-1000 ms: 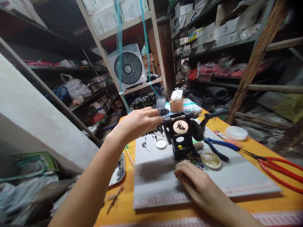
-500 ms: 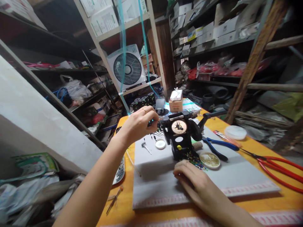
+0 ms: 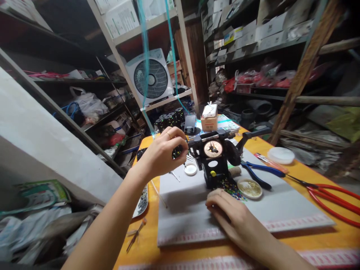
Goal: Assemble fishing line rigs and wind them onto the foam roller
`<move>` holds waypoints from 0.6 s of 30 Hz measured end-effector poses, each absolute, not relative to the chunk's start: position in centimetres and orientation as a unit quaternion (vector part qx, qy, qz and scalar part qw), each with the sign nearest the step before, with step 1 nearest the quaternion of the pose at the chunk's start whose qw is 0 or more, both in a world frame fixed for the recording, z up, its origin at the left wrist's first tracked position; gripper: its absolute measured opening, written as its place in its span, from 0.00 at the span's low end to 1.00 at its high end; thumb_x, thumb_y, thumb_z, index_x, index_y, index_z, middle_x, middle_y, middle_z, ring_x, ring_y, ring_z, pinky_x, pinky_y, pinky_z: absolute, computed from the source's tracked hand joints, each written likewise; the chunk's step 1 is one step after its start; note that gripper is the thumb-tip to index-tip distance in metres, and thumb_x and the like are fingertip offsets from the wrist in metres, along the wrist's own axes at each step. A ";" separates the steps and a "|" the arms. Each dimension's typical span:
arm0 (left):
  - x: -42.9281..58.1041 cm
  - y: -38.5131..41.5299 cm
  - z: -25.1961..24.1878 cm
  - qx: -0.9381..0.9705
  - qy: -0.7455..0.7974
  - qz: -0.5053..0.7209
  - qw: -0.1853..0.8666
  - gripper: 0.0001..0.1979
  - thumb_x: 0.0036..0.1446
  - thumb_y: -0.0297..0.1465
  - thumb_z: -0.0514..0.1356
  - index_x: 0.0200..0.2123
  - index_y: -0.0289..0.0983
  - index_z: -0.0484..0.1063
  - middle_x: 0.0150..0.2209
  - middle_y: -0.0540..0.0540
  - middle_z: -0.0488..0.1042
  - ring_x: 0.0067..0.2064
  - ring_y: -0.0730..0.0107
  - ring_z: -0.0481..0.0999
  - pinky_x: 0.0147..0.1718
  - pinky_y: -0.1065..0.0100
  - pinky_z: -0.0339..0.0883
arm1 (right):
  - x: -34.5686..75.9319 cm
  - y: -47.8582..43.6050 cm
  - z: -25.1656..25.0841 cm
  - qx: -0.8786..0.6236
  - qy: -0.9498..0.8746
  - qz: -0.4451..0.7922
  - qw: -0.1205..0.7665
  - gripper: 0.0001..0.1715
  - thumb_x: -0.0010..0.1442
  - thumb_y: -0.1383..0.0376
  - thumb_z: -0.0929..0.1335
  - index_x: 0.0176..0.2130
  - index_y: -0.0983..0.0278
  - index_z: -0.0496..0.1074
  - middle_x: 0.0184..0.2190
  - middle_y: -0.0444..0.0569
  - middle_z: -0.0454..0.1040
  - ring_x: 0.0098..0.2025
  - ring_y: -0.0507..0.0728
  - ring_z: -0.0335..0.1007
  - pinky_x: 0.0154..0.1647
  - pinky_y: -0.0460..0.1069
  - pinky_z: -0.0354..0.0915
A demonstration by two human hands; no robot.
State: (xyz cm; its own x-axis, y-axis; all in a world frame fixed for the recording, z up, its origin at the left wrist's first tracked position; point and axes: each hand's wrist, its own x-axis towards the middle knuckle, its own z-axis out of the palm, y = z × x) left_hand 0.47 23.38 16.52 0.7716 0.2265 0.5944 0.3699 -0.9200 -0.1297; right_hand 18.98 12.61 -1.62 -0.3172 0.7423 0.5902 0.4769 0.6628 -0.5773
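Observation:
My left hand is raised at the left side of a small black hand-cranked machine, thumb and fingertips pinched together. What lies in the pinch is too small to make out. Below it on the grey board is a white dish; a thin metal pin is partly covered by the hand. My right hand rests on the board in front of the machine, fingers curled and held together; anything inside is hidden. Colourful small beads lie just beyond it, beside a round dish of gold-coloured bits.
Blue-handled pliers lie on the board's right side, with red-handled scissors on the orange table. A tray of dark bits stands at left. Behind are a small carton, a fan and crowded shelves.
My left hand has come down slightly and its fingers have curled more, covering the head of the metal pin. My right hand stays put. The view has shifted a little.

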 end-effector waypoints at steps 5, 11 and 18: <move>-2.0 22.1 16.4 -0.931 -0.194 -0.288 0.114 0.14 0.54 0.19 0.56 0.43 0.38 0.67 0.44 0.42 0.71 0.48 0.62 0.72 0.51 0.54 0.69 | 19.0 12.6 -1.5 -0.382 -0.795 0.138 0.451 0.11 0.66 0.76 0.58 0.41 0.62 0.64 0.37 0.50 0.71 0.38 0.55 0.69 0.39 0.50 0.67; -5.0 21.2 14.7 -0.900 -0.296 -0.229 0.221 0.40 0.49 0.18 0.58 0.64 0.39 0.52 0.63 0.35 0.63 0.64 0.49 0.61 0.62 0.46 0.58 | 18.9 12.5 -1.3 -0.378 -0.781 0.094 0.487 0.13 0.65 0.75 0.61 0.45 0.60 0.66 0.38 0.49 0.74 0.40 0.55 0.73 0.39 0.49 0.69; -4.7 23.2 12.5 -0.860 -0.316 -0.228 0.330 0.39 0.55 0.37 0.67 0.65 0.39 0.54 0.60 0.38 0.71 0.56 0.49 0.72 0.50 0.53 0.67 | 19.6 12.1 -0.6 -0.395 -0.776 0.059 0.488 0.15 0.64 0.74 0.64 0.48 0.58 0.65 0.40 0.48 0.75 0.39 0.53 0.74 0.41 0.47 0.70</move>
